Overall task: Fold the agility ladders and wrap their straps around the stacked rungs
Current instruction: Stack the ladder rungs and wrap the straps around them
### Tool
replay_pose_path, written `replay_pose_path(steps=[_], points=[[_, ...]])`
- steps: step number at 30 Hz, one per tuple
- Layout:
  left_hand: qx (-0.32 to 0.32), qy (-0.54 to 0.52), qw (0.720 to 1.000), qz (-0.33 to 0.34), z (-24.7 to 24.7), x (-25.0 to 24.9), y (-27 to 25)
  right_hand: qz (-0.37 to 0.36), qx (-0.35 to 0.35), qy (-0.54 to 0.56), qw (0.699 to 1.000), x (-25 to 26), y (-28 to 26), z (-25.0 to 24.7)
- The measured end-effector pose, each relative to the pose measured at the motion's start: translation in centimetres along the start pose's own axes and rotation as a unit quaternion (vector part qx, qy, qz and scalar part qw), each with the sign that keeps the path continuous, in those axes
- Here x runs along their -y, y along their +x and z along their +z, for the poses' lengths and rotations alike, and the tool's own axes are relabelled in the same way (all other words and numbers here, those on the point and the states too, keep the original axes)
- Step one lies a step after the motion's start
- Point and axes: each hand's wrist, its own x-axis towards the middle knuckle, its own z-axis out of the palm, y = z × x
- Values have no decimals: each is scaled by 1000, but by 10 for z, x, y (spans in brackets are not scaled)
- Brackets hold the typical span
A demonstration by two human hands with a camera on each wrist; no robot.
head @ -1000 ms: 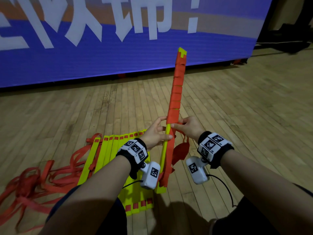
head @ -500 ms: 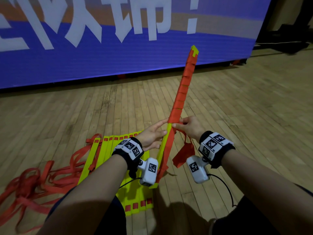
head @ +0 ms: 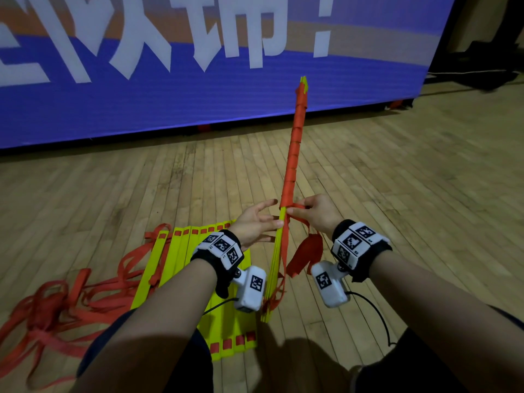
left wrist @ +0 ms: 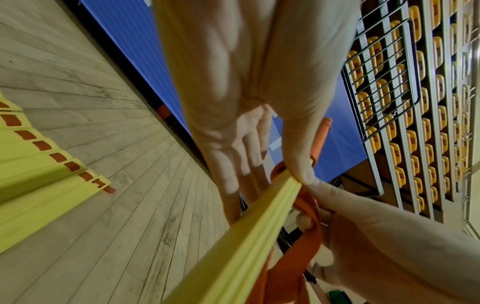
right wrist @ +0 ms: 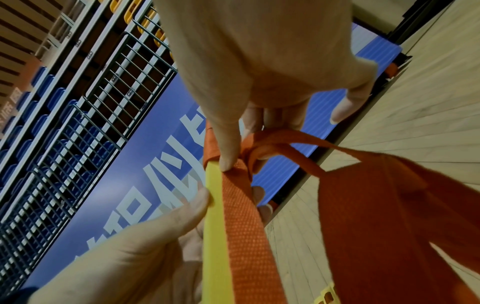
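Note:
A stack of yellow rungs [head: 276, 251] stands nearly upright, its foot near the floor. Orange-red strap [head: 292, 154] is wound round it from the top down to hand height. My left hand [head: 255, 222] holds the stack between thumb and straight fingers; the thumb [left wrist: 298, 170] presses its yellow edge [left wrist: 246, 236]. My right hand [head: 312, 211] pinches the strap against the stack, thumb [right wrist: 228, 148] on the webbing [right wrist: 244, 216]. A slack loop of strap [head: 306, 251] hangs below that hand. A second ladder [head: 181, 251] lies flat on the floor under my left arm.
Tangled loose red straps [head: 56, 307] spread over the wooden floor [head: 397, 194] at the left. A blue banner wall [head: 198, 95] closes the far side. Dark equipment [head: 496, 66] sits at the far right. My knees are at the bottom edge.
The stack's top swung right, then back left to near upright. My left fingers straightened along the stack. My right hand drew the strap across at the stack.

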Motion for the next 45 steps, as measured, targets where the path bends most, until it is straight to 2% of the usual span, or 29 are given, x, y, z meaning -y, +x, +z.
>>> replay_pose_path(steps=[9,14,21,27,30,34,39,45], points=[[-67,27,997,16,3,5,8,28,48,-9,998,9,-1,3],[-89,58,993,43,13,6,8,26,44,-22,998,7,0,6],[-48,23,998,23,6,5,7,24,52,-33,998,6,1,-6],[-108,-47,992,34,-6,-1,14,27,104,-14,994,-1,1,-7],[-105,-70,991,48,-11,-3,15,20,125,-32,991,-3,1,-2],[-101,-68,992,41,-16,-4,15,14,147,-51,988,-4,2,0],[-34,-35,998,48,-15,-7,13,9,166,-83,983,-5,1,1],[-94,-2,993,68,-13,-4,15,30,184,-91,978,-2,-2,-2]])
